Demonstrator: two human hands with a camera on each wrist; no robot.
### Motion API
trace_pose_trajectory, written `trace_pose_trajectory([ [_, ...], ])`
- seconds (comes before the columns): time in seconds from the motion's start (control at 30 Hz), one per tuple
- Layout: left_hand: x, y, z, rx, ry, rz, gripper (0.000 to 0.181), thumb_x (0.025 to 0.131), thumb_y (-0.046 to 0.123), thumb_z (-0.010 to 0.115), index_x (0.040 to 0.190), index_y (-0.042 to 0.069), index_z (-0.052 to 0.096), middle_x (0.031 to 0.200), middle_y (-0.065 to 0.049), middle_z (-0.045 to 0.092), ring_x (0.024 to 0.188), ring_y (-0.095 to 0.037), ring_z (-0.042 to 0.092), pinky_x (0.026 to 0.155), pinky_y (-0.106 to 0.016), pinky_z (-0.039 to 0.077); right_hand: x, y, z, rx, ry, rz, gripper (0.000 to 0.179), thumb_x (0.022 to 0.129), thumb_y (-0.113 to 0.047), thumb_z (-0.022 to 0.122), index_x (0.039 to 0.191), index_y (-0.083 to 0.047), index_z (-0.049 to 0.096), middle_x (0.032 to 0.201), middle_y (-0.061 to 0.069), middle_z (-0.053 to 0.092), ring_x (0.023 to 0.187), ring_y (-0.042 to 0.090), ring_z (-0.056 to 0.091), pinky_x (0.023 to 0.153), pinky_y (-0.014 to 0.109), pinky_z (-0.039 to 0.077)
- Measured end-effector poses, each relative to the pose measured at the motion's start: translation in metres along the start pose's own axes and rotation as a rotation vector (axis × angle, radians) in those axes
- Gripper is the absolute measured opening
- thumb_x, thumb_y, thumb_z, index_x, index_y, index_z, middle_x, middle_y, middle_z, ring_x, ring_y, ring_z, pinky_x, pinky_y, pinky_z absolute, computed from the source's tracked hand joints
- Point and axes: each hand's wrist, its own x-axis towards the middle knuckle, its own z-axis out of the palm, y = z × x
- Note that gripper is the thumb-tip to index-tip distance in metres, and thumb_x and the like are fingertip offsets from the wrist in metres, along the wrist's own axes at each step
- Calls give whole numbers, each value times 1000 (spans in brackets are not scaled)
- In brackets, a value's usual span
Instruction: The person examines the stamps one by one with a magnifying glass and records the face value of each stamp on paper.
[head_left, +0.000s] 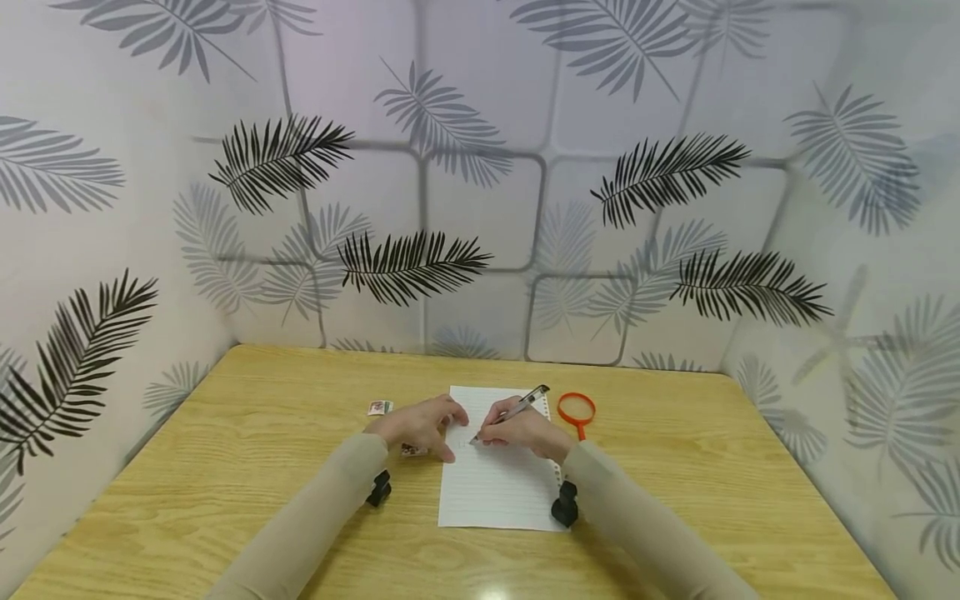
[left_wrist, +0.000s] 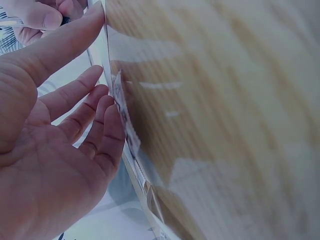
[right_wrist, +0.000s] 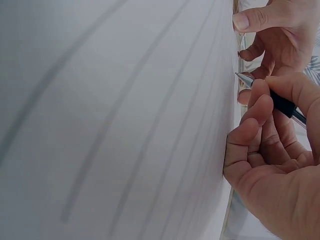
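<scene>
A white lined sheet of paper (head_left: 495,492) with a holed right edge lies on the wooden table. My right hand (head_left: 521,429) pinches a pen (head_left: 525,403) with a dark grip and a clear barrel, its tip down at the upper left of the sheet. Faint marks show on the paper by the tip. In the right wrist view the pen (right_wrist: 282,102) sits between thumb and fingers, the hand's edge resting on the sheet. My left hand (head_left: 423,423) rests at the sheet's left edge, fingers spread and loosely bent, holding nothing.
A small printed piece (head_left: 380,407) lies beyond my left hand, and another small printed piece (head_left: 414,450) is partly hidden beneath that hand. An orange-red magnifying glass (head_left: 577,407) lies right of the paper. A leaf-patterned wall covering (head_left: 480,208) stands behind the table (head_left: 300,417).
</scene>
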Motion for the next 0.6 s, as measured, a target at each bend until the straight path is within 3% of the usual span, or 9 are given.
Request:
trace_pose_trajectory([
  [0.33,-2,2,-1,-18,0,-14,52,78,12,84,123,12,59,126,-4,50,120,-26,47,103,-46,41,0,0,0,15,-32,-60,13,84,-9,74,84,2,67,71,-1,70,63,10,55,60,25,44],
  [0.6,-1,2,-1,-8,-2,-7,52,77,12,84,124,11,59,127,-4,49,120,-26,48,103,-45,41,-1,2,-2,21,-32,-41,13,85,-12,76,85,-1,69,78,2,73,68,10,60,64,25,48],
])
